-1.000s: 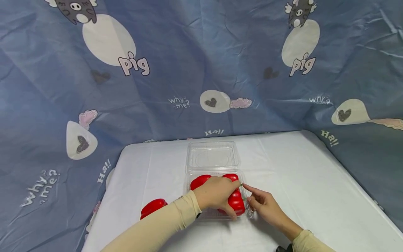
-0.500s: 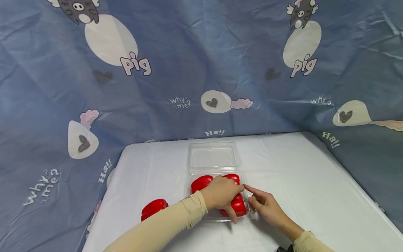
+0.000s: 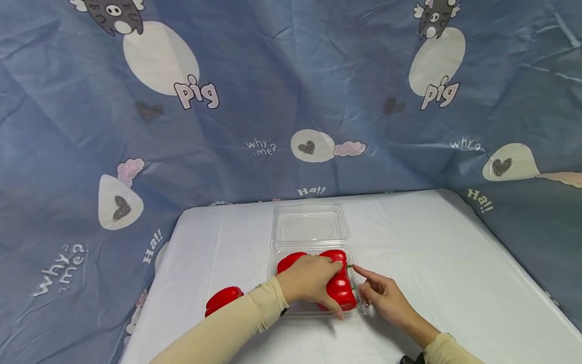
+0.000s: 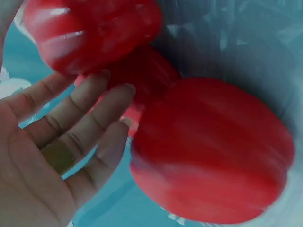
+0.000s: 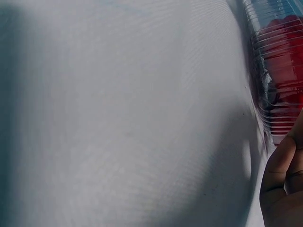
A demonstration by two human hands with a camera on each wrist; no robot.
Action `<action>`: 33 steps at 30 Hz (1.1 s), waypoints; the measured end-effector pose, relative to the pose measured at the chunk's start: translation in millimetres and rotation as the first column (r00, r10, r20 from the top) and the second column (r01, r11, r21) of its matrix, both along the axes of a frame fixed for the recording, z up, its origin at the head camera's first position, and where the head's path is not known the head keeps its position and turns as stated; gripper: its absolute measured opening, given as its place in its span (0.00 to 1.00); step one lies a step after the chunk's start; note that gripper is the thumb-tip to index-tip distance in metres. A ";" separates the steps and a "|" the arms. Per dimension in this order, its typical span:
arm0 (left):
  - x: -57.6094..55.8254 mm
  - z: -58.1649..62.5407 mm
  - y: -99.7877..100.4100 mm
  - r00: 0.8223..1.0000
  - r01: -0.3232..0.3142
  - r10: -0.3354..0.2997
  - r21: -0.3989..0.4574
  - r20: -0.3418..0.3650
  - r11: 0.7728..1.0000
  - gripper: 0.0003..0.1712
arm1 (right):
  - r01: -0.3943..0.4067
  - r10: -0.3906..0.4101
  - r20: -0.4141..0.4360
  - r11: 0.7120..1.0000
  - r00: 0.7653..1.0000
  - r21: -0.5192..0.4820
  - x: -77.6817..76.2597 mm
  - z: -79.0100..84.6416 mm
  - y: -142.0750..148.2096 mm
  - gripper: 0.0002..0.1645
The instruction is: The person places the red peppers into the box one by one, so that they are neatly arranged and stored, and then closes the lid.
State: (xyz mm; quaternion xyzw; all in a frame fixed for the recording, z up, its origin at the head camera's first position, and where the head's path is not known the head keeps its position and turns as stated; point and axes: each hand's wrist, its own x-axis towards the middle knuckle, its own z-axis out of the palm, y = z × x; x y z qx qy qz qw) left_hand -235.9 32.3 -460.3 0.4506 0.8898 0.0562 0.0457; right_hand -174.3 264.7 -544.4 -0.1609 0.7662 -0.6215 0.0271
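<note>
In the head view, the left hand (image 3: 311, 278) reaches over several red bell peppers in a clear plastic clamshell box (image 3: 302, 314). Its thumb lies at the near side of the front-right bell pepper (image 3: 342, 293), its fingers between that one and the back-right bell pepper (image 3: 333, 256). The left wrist view shows the held bell pepper (image 4: 94, 30) between thumb and fingers, with another bell pepper (image 4: 213, 146) beside the fingertips. At the box's right rim is the right hand (image 3: 386, 298), index finger extended toward a green stem, thumb near the rim; its other fingers are mostly hidden.
Another red bell pepper (image 3: 223, 300) lies on the white table (image 3: 432, 263) left of the box, partly covered by the left sleeve. The box's lid (image 3: 309, 225) lies open toward the back. Behind the table hangs a blue patterned cloth (image 3: 254, 101).
The left hand shifts slightly right, then back left, its fingers uncovering more of the back-right bell pepper and its stem. The right hand stays at the box's rim.
</note>
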 end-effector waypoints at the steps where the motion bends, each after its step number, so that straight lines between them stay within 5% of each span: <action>1: -0.8 -0.1 -2.9 1.000 0.000 0.000 0.012 0.006 1.000 0.46 | 0.000 0.000 0.001 1.000 1.000 0.001 0.0 -0.2 0.1 0.29; 8: -7.7 7.3 -27.1 0.996 -0.007 -0.004 0.128 0.084 0.992 0.38 | 0.013 -0.013 0.013 1.000 1.000 0.007 0.4 1.0 -0.3 0.28; 18: -16.7 29.9 -65.5 0.974 -0.082 0.028 0.234 0.227 0.969 0.40 | 0.013 -0.013 0.025 1.000 1.000 0.012 0.9 3.1 -1.4 0.28; 26: -19.4 46.5 -121.5 0.950 -0.237 0.173 0.236 0.261 0.942 0.42 | 0.011 -0.011 0.020 1.000 1.000 0.005 0.0 4.2 -1.7 0.28; 33: -14.9 45.7 -170.3 0.922 -0.337 0.265 0.251 0.282 0.907 0.42 | 0.020 -0.019 0.025 1.000 0.999 -0.007 0.5 2.3 -1.4 0.28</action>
